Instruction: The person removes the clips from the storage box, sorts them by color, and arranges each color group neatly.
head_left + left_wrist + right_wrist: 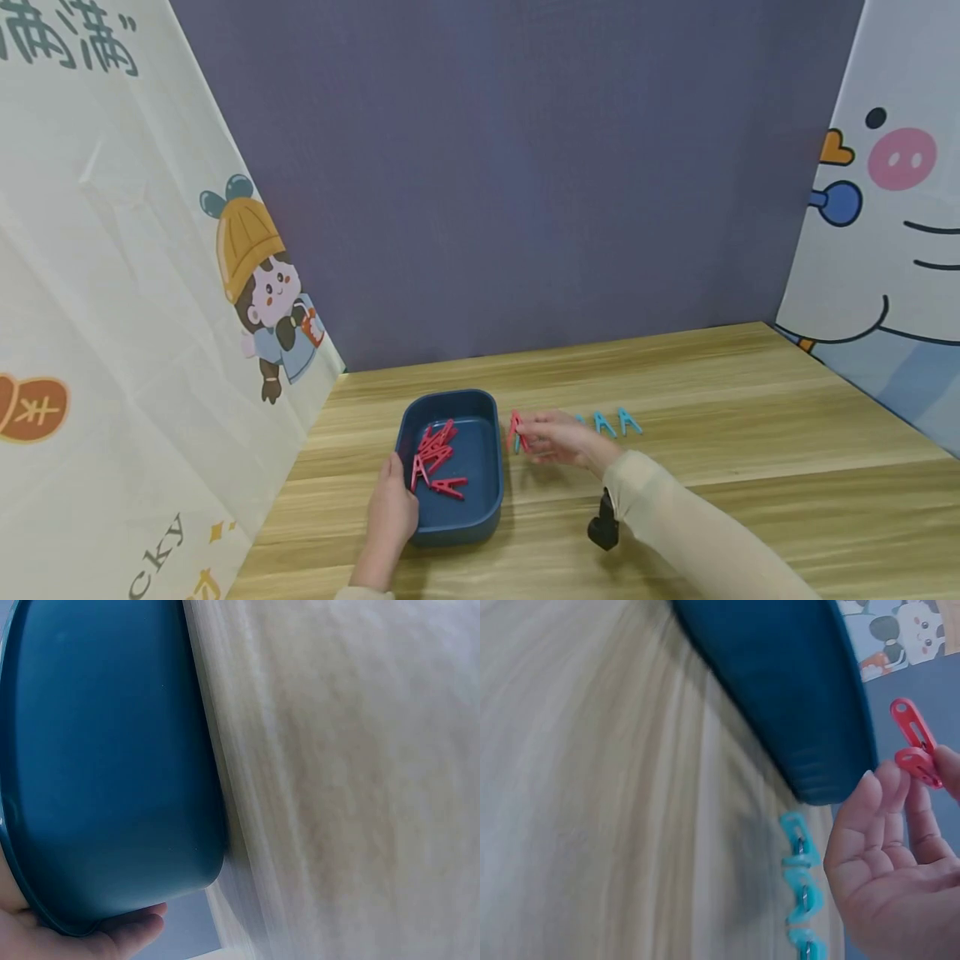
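A dark blue bin (491, 500) stands on the table with several red clothespins (435, 450) inside, heaped toward its left side. My left hand (393, 504) grips the bin's left wall, its thumb at the rim; in the left wrist view fingers (135, 934) reach along the bin's end. Just right of the bin, my right hand (555, 437) pinches one red clothespin (916, 744) between thumb and fingertips, raised above the table. Light blue clothespins (804, 896) lie in a row beneath and beyond this hand, partly hidden by it in the head view.
The wood-grain table (712, 400) extends to the right. A dark grey-blue panel (525, 183) closes off its back edge. Printed white sheets with cartoon figures (270, 308) hang at the left and right. A black wrist device (603, 525) hangs under the right sleeve.
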Demonstrator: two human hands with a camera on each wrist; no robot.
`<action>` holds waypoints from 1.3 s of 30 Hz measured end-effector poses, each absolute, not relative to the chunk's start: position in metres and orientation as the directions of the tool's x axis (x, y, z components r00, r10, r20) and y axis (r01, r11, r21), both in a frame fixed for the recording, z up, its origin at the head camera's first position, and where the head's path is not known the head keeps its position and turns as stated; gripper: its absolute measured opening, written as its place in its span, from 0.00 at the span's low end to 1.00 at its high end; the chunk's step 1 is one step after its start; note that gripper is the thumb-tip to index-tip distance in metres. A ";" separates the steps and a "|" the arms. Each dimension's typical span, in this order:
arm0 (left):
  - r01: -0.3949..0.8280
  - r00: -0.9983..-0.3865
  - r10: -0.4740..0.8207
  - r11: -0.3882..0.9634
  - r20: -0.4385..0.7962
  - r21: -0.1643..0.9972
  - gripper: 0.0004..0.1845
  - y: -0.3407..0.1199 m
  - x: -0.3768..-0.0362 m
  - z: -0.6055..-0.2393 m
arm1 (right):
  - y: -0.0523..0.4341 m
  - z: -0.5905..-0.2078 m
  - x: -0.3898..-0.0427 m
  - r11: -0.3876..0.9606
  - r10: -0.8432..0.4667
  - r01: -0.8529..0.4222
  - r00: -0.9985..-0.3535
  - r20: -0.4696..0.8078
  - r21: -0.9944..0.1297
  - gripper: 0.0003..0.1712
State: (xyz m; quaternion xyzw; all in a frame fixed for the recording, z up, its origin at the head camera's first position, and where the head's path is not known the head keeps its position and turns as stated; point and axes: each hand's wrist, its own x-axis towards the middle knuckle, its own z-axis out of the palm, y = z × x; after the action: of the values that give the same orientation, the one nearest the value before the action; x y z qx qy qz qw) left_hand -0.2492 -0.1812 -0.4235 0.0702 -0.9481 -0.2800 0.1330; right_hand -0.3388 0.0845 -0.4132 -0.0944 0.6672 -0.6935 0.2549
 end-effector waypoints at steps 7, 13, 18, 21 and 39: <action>-0.062 -0.954 -0.211 0.834 0.214 0.548 0.28 -0.182 -0.249 -0.425 | 0.092 -0.423 -0.338 0.111 -0.460 0.200 -0.858 -0.229 -0.974 0.20; -0.056 -0.952 -0.209 0.839 0.225 0.542 0.28 -0.182 -0.249 -0.424 | 0.094 -0.433 -0.337 0.152 -0.474 0.187 -0.848 -0.237 -0.971 0.10; -0.061 -0.953 -0.212 0.833 0.215 0.549 0.28 -0.181 -0.249 -0.424 | 0.094 -0.436 -0.334 0.196 -0.485 0.165 -0.841 -0.241 -0.967 0.13; -0.063 -0.955 -0.211 0.832 0.210 0.551 0.28 -0.181 -0.249 -0.424 | 0.094 -0.437 -0.333 0.223 -0.471 0.150 -0.848 -0.241 -0.963 0.14; -0.091 -0.960 -0.223 0.821 0.169 0.564 0.28 -0.181 -0.249 -0.422 | 0.085 -0.435 -0.327 0.456 -0.368 0.091 -0.886 -0.281 -0.885 0.11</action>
State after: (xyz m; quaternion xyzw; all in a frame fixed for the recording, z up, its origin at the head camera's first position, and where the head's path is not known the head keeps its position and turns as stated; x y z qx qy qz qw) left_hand -0.2491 -0.1815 -0.4216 0.0829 -0.9473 -0.2875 0.1145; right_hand -0.3270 0.0849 -0.4345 -0.0842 0.8235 -0.5149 0.2230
